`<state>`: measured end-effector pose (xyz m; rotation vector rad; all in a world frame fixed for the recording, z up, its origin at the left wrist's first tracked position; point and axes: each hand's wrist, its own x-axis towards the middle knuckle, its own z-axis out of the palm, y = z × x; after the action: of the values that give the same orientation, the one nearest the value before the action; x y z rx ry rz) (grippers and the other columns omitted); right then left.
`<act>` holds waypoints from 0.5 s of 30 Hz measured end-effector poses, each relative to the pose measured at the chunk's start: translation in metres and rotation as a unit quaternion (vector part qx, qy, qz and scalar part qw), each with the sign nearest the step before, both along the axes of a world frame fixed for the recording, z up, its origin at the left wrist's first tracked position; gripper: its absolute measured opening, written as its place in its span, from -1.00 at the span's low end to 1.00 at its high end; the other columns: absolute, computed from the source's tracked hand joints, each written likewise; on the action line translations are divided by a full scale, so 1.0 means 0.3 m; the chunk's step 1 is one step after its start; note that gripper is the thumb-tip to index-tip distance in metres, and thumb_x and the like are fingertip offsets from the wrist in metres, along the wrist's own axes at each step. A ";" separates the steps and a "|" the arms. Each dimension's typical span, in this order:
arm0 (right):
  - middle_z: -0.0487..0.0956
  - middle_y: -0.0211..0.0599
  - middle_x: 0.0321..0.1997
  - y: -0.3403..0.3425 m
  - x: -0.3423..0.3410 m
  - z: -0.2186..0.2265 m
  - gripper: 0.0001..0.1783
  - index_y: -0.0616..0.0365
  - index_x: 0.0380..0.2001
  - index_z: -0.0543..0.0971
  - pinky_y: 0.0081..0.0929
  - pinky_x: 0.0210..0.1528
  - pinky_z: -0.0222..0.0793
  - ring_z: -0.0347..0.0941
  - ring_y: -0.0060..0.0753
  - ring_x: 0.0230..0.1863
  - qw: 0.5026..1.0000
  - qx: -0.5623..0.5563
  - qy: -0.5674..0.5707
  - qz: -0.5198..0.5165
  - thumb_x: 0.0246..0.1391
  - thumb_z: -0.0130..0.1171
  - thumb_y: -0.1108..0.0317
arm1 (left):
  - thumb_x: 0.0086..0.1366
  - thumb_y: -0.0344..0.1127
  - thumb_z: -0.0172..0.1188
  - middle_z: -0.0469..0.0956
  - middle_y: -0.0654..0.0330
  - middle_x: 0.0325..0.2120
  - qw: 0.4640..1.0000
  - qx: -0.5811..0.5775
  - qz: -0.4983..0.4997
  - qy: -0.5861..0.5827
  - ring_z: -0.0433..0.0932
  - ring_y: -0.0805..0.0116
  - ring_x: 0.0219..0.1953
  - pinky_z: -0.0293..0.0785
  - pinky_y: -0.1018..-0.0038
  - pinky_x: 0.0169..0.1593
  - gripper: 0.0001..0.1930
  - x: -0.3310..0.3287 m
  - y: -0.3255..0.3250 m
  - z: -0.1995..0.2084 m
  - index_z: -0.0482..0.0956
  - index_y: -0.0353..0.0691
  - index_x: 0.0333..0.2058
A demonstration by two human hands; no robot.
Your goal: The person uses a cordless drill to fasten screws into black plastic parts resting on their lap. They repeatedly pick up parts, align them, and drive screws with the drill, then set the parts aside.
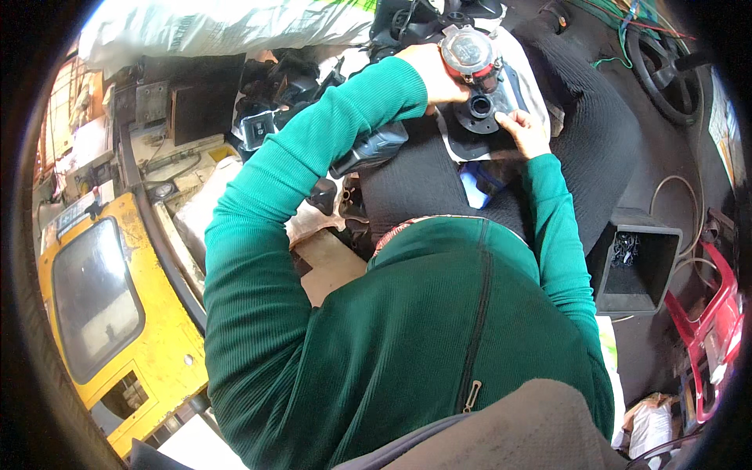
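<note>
Black flanged part (475, 122) in pinch of right hand (526, 133), left hand (435, 74) alongside, hold unclear

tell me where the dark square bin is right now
In the head view, the bin sits at right, between the right sleeve and the red frame.

Beneath fingers (511, 125), dark-trousered lap (427, 176) draped with pale sheet (529, 78). Well right of fingers, dark floor (654, 345) bearing open dark-grey bin (646, 222); farther right, glossy red openwork frame (717, 313).
</note>
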<state>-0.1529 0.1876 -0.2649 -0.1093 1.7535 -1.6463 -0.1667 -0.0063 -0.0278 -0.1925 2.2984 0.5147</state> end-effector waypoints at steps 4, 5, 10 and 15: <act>0.31 -0.63 -0.67 0.013 0.020 -0.011 -0.67 0.13 -0.66 0.48 -0.63 -0.52 0.07 0.13 -0.73 -0.58 1.000 0.016 0.012 0.005 -0.10 0.32 0.14 | 0.09 -0.06 0.21 0.57 0.20 -0.58 0.998 -0.047 0.011 -0.049 0.52 0.43 -0.68 0.48 0.51 -0.52 -0.56 -0.001 0.014 -0.006 0.46 -0.18 -0.12; 0.31 -0.64 -0.67 0.008 0.016 -0.009 -0.67 0.13 -0.66 0.48 -0.64 -0.52 0.06 0.13 -0.73 -0.58 0.999 0.022 0.023 0.004 -0.10 0.32 0.15 | 0.05 -0.02 0.21 0.57 0.17 -0.61 0.998 -0.060 0.006 0.002 0.54 0.41 -0.66 0.50 0.51 -0.46 -0.56 0.002 0.004 -0.028 0.49 -0.20 -0.18; 0.33 -0.59 -0.71 -0.012 -0.007 -0.031 -0.66 0.13 -0.69 0.48 -0.57 -0.55 0.09 0.14 -0.70 -0.60 0.999 0.033 0.009 -0.019 -0.13 0.34 0.16 | -0.06 0.08 0.23 0.57 0.04 -0.60 0.998 0.001 0.069 0.006 0.59 0.34 -0.60 0.55 0.51 -0.29 -0.49 0.012 0.003 -0.052 0.58 -0.22 -0.25; 0.40 -0.53 -0.68 -0.022 -0.033 -0.013 -0.61 0.11 -0.69 0.52 -0.54 -0.45 0.19 0.25 -0.64 -0.59 0.989 0.103 0.103 0.000 -0.21 0.35 0.02 | -0.02 -0.01 0.26 0.59 0.12 -0.61 0.998 -0.016 0.046 0.032 0.58 0.37 -0.63 0.54 0.49 -0.39 -0.55 0.040 0.020 0.031 0.56 -0.21 -0.23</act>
<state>-0.1628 0.1811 -0.2689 -0.1892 2.0693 -1.4864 -0.1547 -0.0003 -0.0185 -0.3022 2.3691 0.5367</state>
